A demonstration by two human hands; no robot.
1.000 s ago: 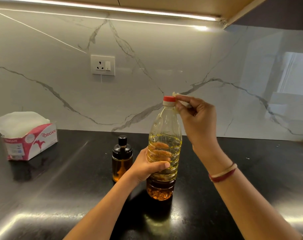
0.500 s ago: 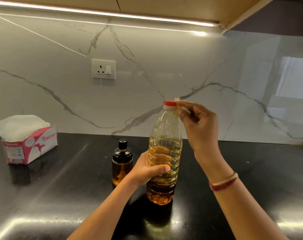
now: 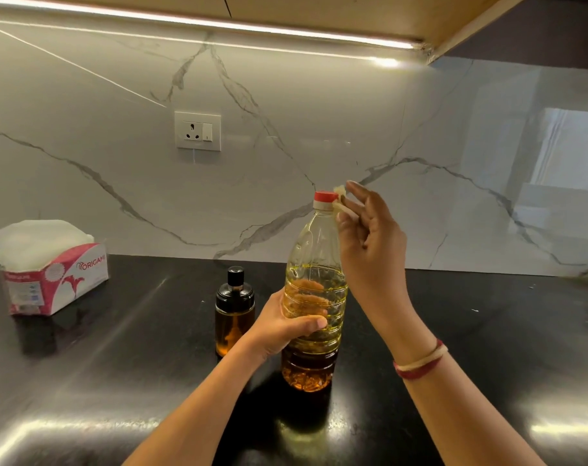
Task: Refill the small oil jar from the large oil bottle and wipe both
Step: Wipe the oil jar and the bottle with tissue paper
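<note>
Two capped vessels suggest the pouring is over and the wiping step is in hand. Nearest, the left hand [image 3: 286,326] wraps its fingers and thumb round the ribbed middle of the large clear plastic oil bottle [image 3: 314,264], which stands upright on the black polished countertop [image 3: 118,381], about half full of yellow oil. Higher up, the right hand [image 3: 370,243] pinches a pale scrap [image 3: 339,206] between thumb and forefinger and presses it to the neck just under the red cap [image 3: 325,196]; its other fingers [image 3: 360,193] stand loosely spread. The scrap is small and blurred, probably tissue.

Just left of the bottle and apart from it stands the small glass oil jar [image 3: 234,317] with its black stopper, amber oil up to its shoulder. Farther left sits the pink-and-white tissue box [image 3: 57,280], and beyond it a white wall socket [image 3: 197,131].

Next, the scrap likely needs working round the neck and down the shoulder while the left hand steadies or turns the bottle. The jar then wants its own wipe, perhaps with a fresh sheet.
</note>
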